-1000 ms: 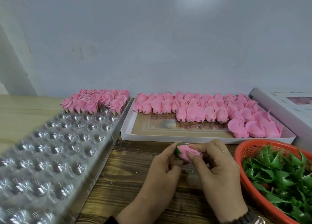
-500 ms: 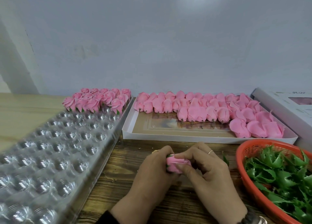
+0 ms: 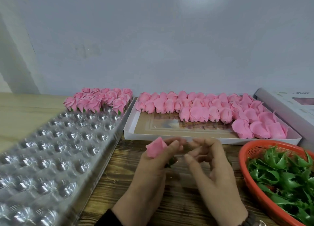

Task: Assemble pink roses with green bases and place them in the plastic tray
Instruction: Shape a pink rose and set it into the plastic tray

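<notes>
My left hand [image 3: 153,164] grips a pink rose [image 3: 155,148] over the wooden table, its bloom pointing up and left and a bit of green base showing under the fingers. My right hand [image 3: 209,164] hovers just to the right with loosely curled fingers and holds nothing. The clear plastic tray [image 3: 51,157] with round cups lies at the left; finished roses [image 3: 100,100] fill its far rows. Loose pink rose heads [image 3: 203,110] lie in a shallow white box [image 3: 129,134]. Green bases [image 3: 287,173] fill an orange basket [image 3: 244,173] at the right.
A white carton [image 3: 288,103] lies at the far right beside the rose box. A grey wall stands close behind everything. Bare wooden table top [image 3: 119,183] shows between the tray and my hands.
Both hands held the rose together before. Now my right hand has let go and drawn slightly right, and my left hand has lifted the rose up and to the left.
</notes>
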